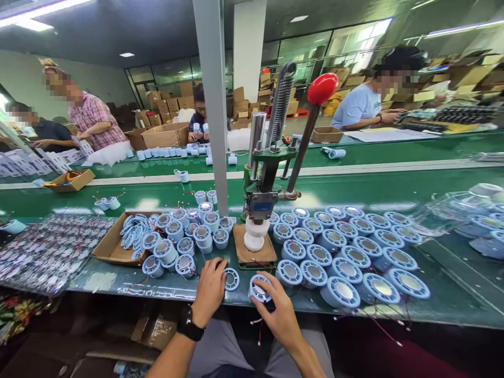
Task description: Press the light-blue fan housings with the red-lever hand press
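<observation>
My left hand (211, 290), with a dark watch on the wrist, curls its fingers at the edge of a light blue slotted ring (237, 280). Part of its grip is hidden behind the hand. The thumb and fingers of my right hand (277, 304) wrap round a blue cylindrical speaker unit (258, 290) with a round metallic top; thin wires hang below it at the table's front edge. Just beyond both hands stands a green hand press (263, 202) with a red-knobbed lever (323, 88). Its white round pressing head (254, 233) is over a brown base pad (241, 251).
Rows of blue speaker units (346, 270) fill the right side. More are heaped at left beside a cardboard box (114, 254) of blue rings (137, 232). A grey post (214, 105) rises behind. Co-workers sit across the green conveyor (354, 181).
</observation>
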{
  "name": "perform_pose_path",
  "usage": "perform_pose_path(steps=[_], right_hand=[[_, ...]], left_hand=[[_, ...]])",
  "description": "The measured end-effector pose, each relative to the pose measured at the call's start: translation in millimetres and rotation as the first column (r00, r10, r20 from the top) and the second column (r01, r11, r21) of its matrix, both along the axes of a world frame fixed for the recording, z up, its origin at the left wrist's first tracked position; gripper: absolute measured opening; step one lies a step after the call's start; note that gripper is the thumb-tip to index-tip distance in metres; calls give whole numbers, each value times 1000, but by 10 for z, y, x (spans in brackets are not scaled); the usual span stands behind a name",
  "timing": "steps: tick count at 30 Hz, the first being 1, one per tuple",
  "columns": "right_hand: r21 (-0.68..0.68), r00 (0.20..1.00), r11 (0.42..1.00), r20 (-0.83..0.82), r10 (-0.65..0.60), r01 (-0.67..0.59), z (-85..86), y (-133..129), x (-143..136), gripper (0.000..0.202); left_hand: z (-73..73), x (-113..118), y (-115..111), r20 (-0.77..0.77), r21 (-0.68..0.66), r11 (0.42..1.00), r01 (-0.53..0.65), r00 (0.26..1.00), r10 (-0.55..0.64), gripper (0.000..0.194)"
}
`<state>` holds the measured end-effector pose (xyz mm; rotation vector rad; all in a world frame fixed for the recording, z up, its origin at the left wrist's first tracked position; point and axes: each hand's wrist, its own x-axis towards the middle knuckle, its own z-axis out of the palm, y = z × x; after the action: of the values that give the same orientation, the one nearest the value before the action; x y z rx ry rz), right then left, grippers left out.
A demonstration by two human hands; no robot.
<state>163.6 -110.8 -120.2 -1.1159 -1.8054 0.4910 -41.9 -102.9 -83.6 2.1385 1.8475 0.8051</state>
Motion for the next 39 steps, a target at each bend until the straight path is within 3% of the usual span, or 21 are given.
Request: perform_pose_path(steps=[4,8,12,15,19,22,24,26,30,35,39], right_hand=[[-17,1000,999,-14,26,-27,9,-31,48,25],[-28,999,999,-46,14,-16,34,-31,39,31],[-29,998,999,-62,17,-19,50,-27,44,33],[-27,997,1000,-70,11,-13,49,-37,51,35],[-85,997,996,-70,-44,38,36,-38,-54,46],[-113,995,993,-91,-39,28,14,-1,-236,57],[-103,993,995,-117,-7,-5,-6,31,-355,65],[-86,990,996,-138,11,-23,-30,55,-435,70],[-76,987,997,-161,4,-16,-77,71,-462,70],[-90,988,996,-151,-5,-8,-108,52,-442,76],[-45,991,997,-116,-72,67,-115,5,-542,70]], left_hand=[[-45,-123,15,-7,-17,996,92,996,-92,40],[-20,-134,-83,-92,-43,999,10,996,-14,61],[-45,-78,-87,-83,-82,993,82,993,-89,76],[-51,-53,-51,-74,-70,995,64,995,-69,70],[93,-29,-48,94,-97,994,43,995,-34,65],[276,10,-81,198,-109,972,207,963,-182,70],[371,52,-93,174,-109,939,325,937,-304,68],[424,94,-88,153,-114,922,370,923,-352,70],[455,133,-65,220,-148,922,359,920,-323,84],[453,153,-94,325,-195,940,279,923,-207,86],[326,195,-142,413,-200,954,225,902,-126,83]])
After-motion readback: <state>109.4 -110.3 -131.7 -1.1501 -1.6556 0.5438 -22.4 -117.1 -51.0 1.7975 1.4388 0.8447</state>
